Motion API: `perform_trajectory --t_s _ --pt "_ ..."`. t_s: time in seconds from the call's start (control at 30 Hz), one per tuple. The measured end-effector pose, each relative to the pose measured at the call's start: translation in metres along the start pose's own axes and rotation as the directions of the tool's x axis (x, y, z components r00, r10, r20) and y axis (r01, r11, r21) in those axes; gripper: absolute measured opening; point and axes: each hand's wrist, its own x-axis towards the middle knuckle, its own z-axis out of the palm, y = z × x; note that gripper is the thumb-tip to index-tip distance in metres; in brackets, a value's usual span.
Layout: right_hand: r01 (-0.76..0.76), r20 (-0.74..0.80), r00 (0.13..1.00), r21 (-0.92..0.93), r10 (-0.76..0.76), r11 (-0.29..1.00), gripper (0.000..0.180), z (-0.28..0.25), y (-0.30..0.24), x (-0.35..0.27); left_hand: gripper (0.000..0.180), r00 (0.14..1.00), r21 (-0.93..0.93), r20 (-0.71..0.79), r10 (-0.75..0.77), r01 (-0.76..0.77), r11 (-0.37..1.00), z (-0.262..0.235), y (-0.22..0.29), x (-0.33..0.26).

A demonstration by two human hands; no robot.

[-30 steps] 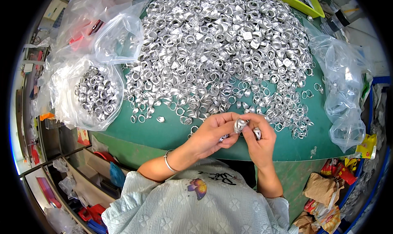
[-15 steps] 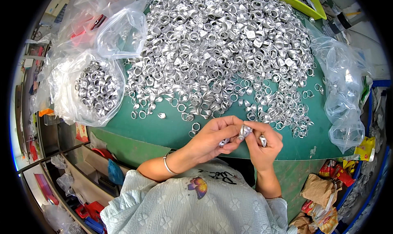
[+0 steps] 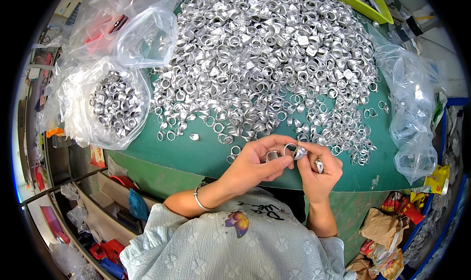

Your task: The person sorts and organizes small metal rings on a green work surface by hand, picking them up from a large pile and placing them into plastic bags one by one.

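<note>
Near the table's front edge, my two hands meet over silver-coloured metal rings. My left hand (image 3: 262,160) is closed, with one ring (image 3: 271,156) held in its curled fingers. My right hand (image 3: 321,169) pinches a broad-topped ring (image 3: 300,153) between thumb and forefinger, and the left fingertips touch the hoop beside it. Another ring (image 3: 320,166) shows at the right hand's curled fingers; whether it is worn or held I cannot tell. Beyond the hands spreads a large heap of similar rings (image 3: 265,49) on the green table (image 3: 196,158).
An open clear plastic bag (image 3: 140,128) with rings inside stands at the left. More clear bags (image 3: 414,128) lie along the right side. A yellow-green tray (image 3: 355,1) is at the far right. Drawers (image 3: 105,209) and a brown paper bag (image 3: 385,226) are below the table edge.
The ring between my hands has turned, so its round opening now shows. My left fingers have shifted slightly, revealing more of the ring held in them.
</note>
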Motion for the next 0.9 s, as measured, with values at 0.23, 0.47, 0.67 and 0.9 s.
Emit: perform_trajectory --t_s 0.23,0.47,0.67,0.9 --pt "-0.002 -0.016 1.000 -0.019 0.002 1.000 0.024 0.000 0.000 0.001 0.039 0.992 0.324 -0.056 0.113 -0.089 0.942 0.002 0.004 0.000" --pt "-0.002 -0.032 0.999 -0.012 0.002 1.000 0.026 -0.001 0.000 0.001 0.041 0.881 0.834 -0.120 0.458 -0.160 0.528 -0.018 0.011 0.022" --pt "-0.001 -0.001 1.000 0.033 0.001 0.999 0.027 -0.002 0.000 0.001 0.041 0.962 0.604 -0.069 0.264 -0.170 0.778 -0.011 0.018 0.012" --pt "-0.007 0.039 0.999 0.075 0.004 0.997 0.030 0.001 -0.009 0.000 0.036 0.973 0.560 -0.030 0.227 -0.172 0.810 0.008 0.012 0.000"
